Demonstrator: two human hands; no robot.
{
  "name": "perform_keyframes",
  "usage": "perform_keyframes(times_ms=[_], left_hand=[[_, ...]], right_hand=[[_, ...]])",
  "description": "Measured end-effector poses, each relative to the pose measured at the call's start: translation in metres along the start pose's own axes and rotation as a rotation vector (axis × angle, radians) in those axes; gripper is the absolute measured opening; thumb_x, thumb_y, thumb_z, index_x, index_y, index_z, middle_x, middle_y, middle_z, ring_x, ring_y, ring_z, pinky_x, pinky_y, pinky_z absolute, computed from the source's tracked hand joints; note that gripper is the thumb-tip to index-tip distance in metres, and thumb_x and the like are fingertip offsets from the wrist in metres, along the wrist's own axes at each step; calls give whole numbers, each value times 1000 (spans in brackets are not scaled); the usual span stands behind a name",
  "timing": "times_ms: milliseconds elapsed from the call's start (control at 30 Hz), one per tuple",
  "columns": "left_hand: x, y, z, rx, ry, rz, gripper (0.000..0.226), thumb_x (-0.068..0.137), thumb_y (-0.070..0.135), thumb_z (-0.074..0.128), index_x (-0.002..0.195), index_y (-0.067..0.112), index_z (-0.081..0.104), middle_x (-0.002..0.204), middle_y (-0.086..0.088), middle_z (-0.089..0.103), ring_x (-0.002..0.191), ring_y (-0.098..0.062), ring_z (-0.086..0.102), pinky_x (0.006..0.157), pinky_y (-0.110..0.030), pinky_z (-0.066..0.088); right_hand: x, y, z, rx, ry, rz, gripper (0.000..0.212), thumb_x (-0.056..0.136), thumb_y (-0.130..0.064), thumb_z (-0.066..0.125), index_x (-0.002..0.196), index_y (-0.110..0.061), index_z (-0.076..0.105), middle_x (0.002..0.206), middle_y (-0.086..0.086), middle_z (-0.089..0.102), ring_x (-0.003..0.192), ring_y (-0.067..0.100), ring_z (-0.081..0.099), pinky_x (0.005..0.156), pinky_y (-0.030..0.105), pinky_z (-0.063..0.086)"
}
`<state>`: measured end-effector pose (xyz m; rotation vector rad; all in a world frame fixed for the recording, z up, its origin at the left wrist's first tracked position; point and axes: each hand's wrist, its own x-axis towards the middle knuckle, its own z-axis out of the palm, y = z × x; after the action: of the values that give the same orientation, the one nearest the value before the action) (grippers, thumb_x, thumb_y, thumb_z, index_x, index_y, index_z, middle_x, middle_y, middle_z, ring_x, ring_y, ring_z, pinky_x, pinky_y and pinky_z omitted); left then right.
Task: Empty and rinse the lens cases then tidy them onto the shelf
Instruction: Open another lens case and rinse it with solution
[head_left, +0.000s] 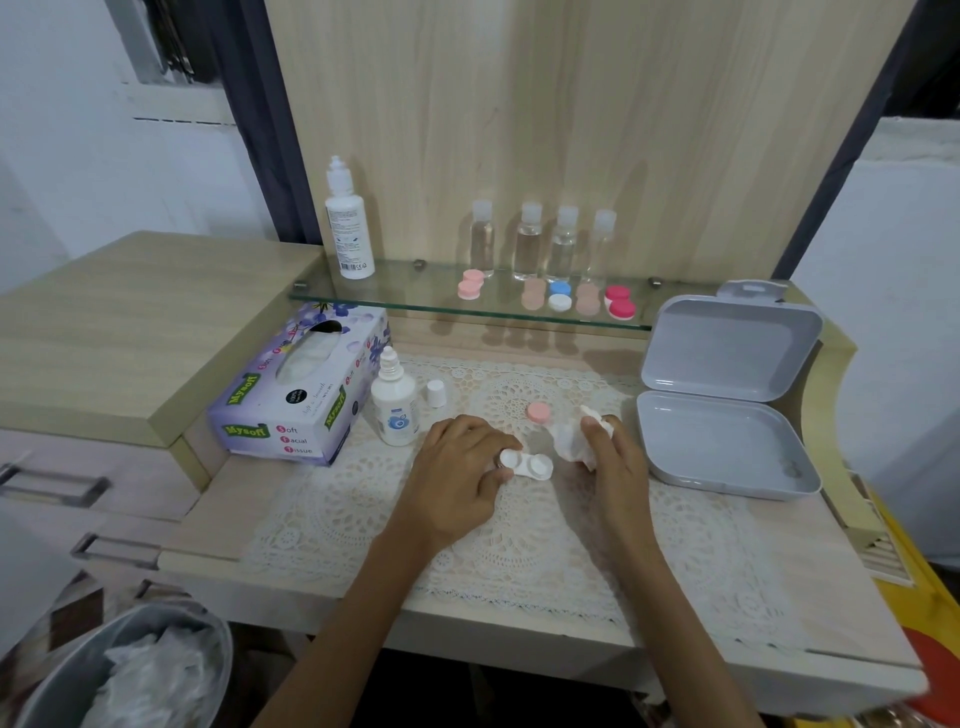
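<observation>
Grip: left hand (462, 462) pinches the left well of the white lens case (525, 464) between thumb and fingertips; both wells are uncapped and facing up, and the right well sticks out free of the fingers. The case sits low over the lace mat (519, 545); cannot tell whether it touches. Just right of the grip, the right hand (618, 467) has its fingers curled round a crumpled tissue (570, 441), and the wad is close to the free well but apart from it. Just beyond the grip, a loose pink cap (538, 412) lies on the mat. Beyond and left of the grip stands a small dropper bottle (396, 410), uncapped, with its white cap (435, 393) standing beside it; further left lies the tissue box (306, 395). Right of the grip, past the right hand, a grey box (727, 441) lies with its lid thrown back. Well beyond the grip runs the glass shelf (415, 299), which carries five closed lens cases (559, 296) in a row (pink, beige, blue-white, beige, red), four clear bottles (529, 241) behind them, and a tall white bottle (349, 223) at the left end. Near and left of the grip, below table level, is a bin (130, 670) holding crumpled white material.
</observation>
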<state>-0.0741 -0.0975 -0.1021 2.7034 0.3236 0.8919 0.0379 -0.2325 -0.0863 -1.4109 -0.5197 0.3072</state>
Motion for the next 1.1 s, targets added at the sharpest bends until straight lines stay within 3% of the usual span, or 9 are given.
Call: perform_keyframes(times_ms=[133,300,533,700,867,967,1100], left_hand=[[0,1,-1,37,-31,6,28,82,37,51,102,26,65,101,16,63,106,-8,49,93,-26,31],[1,2,-2,50,-32,0,29,81,38,50,102,26,66,100,16,63,104,-8,50,92,-26,32],[0,4,-3,38,-7,-1,32,79,37,51,104,24,66,100,13,64,102,-8,51,90,-24,31],[1,6,-6,-32,112,-5,26,82,31,55,100,19,69,98,11,67,98,-11,57,86,-33,42],[2,9,-13,-138,222,-31,18,84,23,56,94,16,70,93,9,68,88,-9,60,77,-34,47],[2,9,-18,-208,185,-60,21,85,25,54,95,16,70,92,10,67,85,-8,60,74,-34,51],[-3,4,-28,-275,56,-138,24,84,32,53,99,23,69,94,15,67,87,-1,61,76,-29,53]], right_hand=[[0,-1,-1,-11,10,-22,28,88,-29,50,85,-1,56,79,8,54,75,18,51,69,37,40],[5,7,-3,-135,17,-46,15,91,-24,57,86,-13,66,96,9,62,90,22,59,85,45,49],[1,0,-3,-112,17,-82,19,94,-12,55,106,-23,65,97,-8,67,87,5,61,75,21,49],[0,2,-3,-103,60,-75,17,89,-16,63,105,-22,61,89,0,61,80,17,58,73,32,51],[-5,-5,0,-129,65,-141,13,85,-10,68,94,-19,64,89,-1,67,82,14,63,70,25,53],[-5,-8,1,-180,46,-194,13,85,-7,67,93,-17,65,89,-6,66,80,7,61,67,17,51],[-2,-8,1,-261,-16,-223,15,84,-5,66,93,-16,66,92,-9,66,84,8,61,70,21,51]])
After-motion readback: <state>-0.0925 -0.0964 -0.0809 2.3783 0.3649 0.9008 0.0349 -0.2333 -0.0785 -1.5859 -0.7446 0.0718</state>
